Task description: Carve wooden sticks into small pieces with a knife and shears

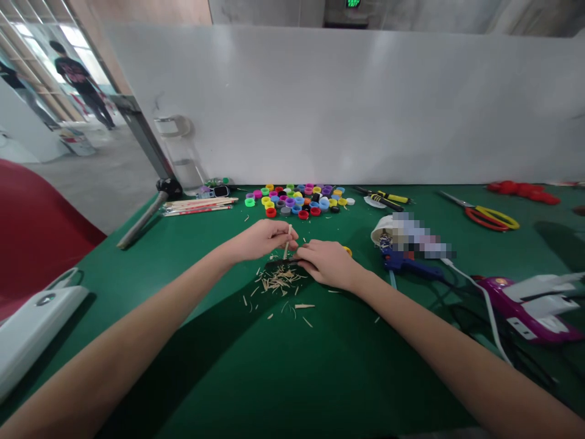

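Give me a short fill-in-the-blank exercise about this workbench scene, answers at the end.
1. The left hand holds a thin wooden ____ upright.
2. Wood shavings lie on a table covered in ____.
3. The scissors have red and ____ handles.
Answers: stick, green, yellow.

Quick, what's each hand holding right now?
Left hand: closed on a thin pale wooden stick.
Right hand: closed on a small dark tool; its kind cannot be told.
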A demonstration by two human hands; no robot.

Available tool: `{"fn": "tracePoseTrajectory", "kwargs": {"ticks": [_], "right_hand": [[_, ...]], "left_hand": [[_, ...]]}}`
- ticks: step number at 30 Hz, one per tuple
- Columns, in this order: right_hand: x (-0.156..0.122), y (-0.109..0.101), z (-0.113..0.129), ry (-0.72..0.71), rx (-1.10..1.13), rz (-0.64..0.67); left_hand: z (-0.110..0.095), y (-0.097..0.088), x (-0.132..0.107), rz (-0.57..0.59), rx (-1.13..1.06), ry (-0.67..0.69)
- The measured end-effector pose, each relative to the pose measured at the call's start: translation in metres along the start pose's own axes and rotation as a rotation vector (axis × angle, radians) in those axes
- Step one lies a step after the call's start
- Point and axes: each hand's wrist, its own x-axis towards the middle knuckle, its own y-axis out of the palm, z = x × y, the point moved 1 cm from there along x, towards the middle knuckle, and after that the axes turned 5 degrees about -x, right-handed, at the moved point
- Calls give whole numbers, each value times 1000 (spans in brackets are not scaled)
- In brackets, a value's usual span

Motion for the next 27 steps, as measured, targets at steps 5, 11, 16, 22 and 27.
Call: {"fn": "tracePoseTrajectory", "kwargs": {"ticks": [5, 11, 16, 22, 27], "right_hand": [[-4, -1, -1, -10, 73, -86], [-3, -4, -1, 49, 61, -154], [-1, -6, -1, 43, 60, -112], [-1, -3, -4, 18, 62, -29], [-1, -1, -5, -19, 24, -14]], "left_hand": [[9, -2, 1, -94, -14, -28], [10, 2, 2, -254, 124, -57], [9, 1, 3, -267, 145, -116], [5, 2, 3, -192, 124, -51], [-2, 4, 3, -41, 101, 8]]}}
